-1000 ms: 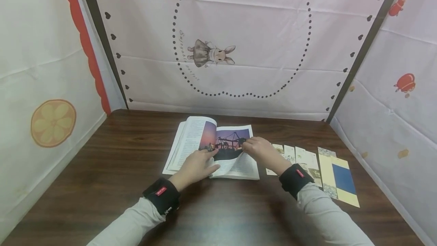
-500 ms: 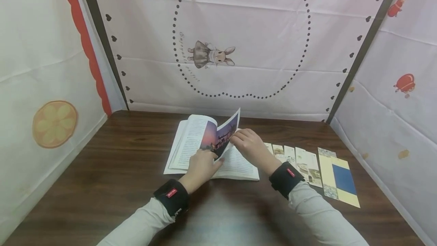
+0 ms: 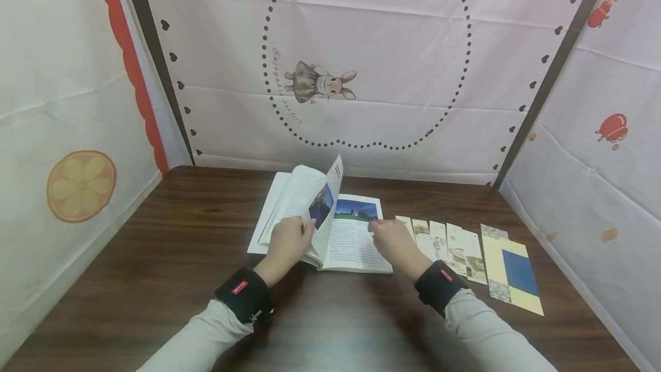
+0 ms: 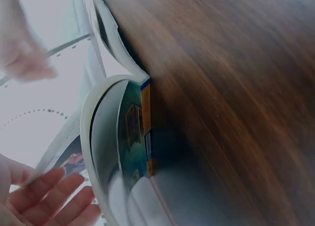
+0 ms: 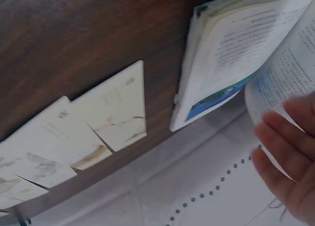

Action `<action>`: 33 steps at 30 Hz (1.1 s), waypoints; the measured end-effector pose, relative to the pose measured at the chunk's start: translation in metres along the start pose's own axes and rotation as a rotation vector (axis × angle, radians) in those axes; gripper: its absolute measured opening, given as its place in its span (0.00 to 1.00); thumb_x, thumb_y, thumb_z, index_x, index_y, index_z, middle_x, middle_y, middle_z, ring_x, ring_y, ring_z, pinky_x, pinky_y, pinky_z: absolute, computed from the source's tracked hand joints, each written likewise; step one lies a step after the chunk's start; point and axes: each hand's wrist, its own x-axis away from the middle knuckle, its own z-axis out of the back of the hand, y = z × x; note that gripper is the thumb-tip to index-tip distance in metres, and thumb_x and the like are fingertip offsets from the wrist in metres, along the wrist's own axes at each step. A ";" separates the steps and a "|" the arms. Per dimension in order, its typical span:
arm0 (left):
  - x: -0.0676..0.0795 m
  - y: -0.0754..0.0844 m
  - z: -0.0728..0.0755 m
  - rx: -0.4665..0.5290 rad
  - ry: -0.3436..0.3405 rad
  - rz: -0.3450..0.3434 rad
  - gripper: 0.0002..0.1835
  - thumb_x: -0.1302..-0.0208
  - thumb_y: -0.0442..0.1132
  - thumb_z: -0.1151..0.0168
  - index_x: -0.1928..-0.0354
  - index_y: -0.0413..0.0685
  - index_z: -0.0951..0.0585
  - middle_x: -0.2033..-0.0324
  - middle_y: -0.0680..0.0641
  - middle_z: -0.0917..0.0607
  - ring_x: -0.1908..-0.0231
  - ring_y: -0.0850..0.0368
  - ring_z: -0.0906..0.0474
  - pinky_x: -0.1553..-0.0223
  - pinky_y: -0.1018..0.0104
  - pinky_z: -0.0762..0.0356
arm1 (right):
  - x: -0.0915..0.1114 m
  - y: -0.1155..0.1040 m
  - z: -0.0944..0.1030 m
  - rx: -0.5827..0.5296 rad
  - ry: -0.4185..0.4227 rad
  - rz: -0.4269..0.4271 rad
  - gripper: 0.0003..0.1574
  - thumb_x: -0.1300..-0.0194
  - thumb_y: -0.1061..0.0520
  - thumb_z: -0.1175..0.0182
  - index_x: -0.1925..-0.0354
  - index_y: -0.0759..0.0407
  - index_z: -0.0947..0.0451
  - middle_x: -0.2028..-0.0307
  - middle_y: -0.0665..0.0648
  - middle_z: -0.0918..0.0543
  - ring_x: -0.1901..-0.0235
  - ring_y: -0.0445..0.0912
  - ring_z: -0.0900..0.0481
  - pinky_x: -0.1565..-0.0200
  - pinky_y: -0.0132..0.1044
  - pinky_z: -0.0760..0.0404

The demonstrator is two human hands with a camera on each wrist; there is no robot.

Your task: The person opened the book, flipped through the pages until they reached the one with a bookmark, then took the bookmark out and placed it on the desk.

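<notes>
An open book (image 3: 353, 245) lies on the dark wooden table, one leaf (image 3: 334, 179) standing up near its middle. My left hand (image 3: 286, 241) grips the raised left-hand pages, thumb on the inner side; the left wrist view shows its fingers (image 4: 54, 199) curled around the page edge. Over the right page's outer edge is my right hand (image 3: 395, 243), just below a blue and green landscape photo (image 3: 356, 209). Its fingers are loosely bent with nothing between them, as the right wrist view (image 5: 285, 147) shows.
Several pale illustrated cards (image 3: 457, 251) lie overlapping in a row to the right of the book. Beyond them is a yellow card with a blue panel (image 3: 521, 271), overlapping a patterned strip (image 3: 499, 290). Printed cloth walls (image 3: 403, 73) enclose the table's back and sides.
The leaf with the crane photo has turned leftward, uncovering a page with a landscape photo. My right hand has let go and moved back right; my left hand now holds the turned pages.
</notes>
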 end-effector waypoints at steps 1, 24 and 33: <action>0.000 -0.002 0.001 0.002 0.018 0.002 0.19 0.36 0.39 0.44 0.86 0.40 0.28 0.90 0.47 0.30 0.87 0.56 0.35 0.83 0.68 0.42 | 0.001 0.002 -0.001 -0.004 -0.086 -0.037 0.10 0.45 0.67 0.37 0.62 0.63 0.19 0.67 0.59 0.14 0.67 0.50 0.16 0.61 0.41 0.19; 0.008 -0.021 -0.010 -0.514 -0.050 -0.329 0.44 0.45 0.22 0.43 0.30 0.68 0.40 0.27 0.40 0.55 0.28 0.35 0.60 0.34 0.33 0.59 | 0.016 0.012 -0.023 0.014 -0.452 -0.011 0.17 0.41 0.49 0.39 0.67 0.64 0.21 0.83 0.52 0.27 0.82 0.45 0.33 0.74 0.36 0.33; 0.016 -0.022 -0.012 -0.426 -0.374 -0.521 0.30 0.38 0.26 0.47 0.33 0.51 0.33 0.32 0.41 0.35 0.32 0.38 0.41 0.39 0.43 0.34 | 0.011 0.017 -0.019 -0.016 -0.475 -0.011 0.19 0.46 0.45 0.33 0.69 0.60 0.21 0.77 0.55 0.21 0.77 0.46 0.29 0.67 0.41 0.26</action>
